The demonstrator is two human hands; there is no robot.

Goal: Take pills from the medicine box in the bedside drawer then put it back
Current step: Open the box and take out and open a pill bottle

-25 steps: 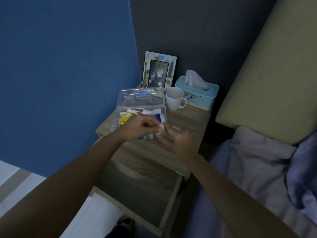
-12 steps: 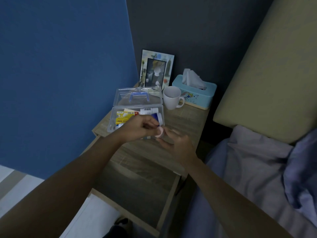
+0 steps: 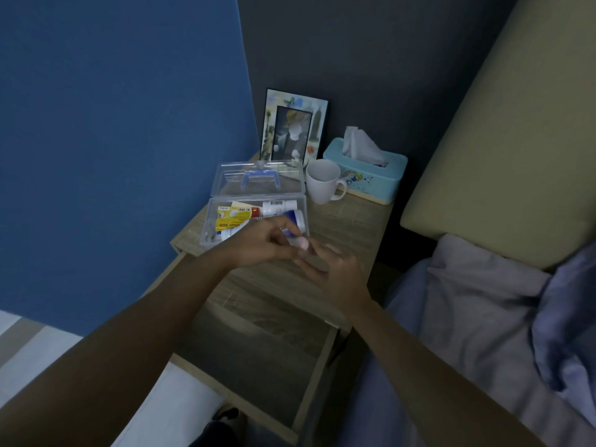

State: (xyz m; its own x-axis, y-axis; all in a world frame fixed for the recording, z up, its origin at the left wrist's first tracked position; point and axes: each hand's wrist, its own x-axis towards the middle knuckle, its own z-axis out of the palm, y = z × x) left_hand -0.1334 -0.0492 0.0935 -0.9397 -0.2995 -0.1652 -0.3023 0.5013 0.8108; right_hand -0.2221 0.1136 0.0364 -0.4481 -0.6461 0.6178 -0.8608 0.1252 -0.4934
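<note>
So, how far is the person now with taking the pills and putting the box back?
Done: the drawer is pulled open, and the medicine box sits on the nightstand top with its lid raised. In hand: the left hand holds a small white bottle, tilted toward the open right hand; no pill can be made out. Left: closing the box and returning it to the drawer.

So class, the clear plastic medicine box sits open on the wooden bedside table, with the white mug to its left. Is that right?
Not quite: in the head view the white mug stands to the right of the clear plastic medicine box, which does sit open on the wooden bedside table.
</note>
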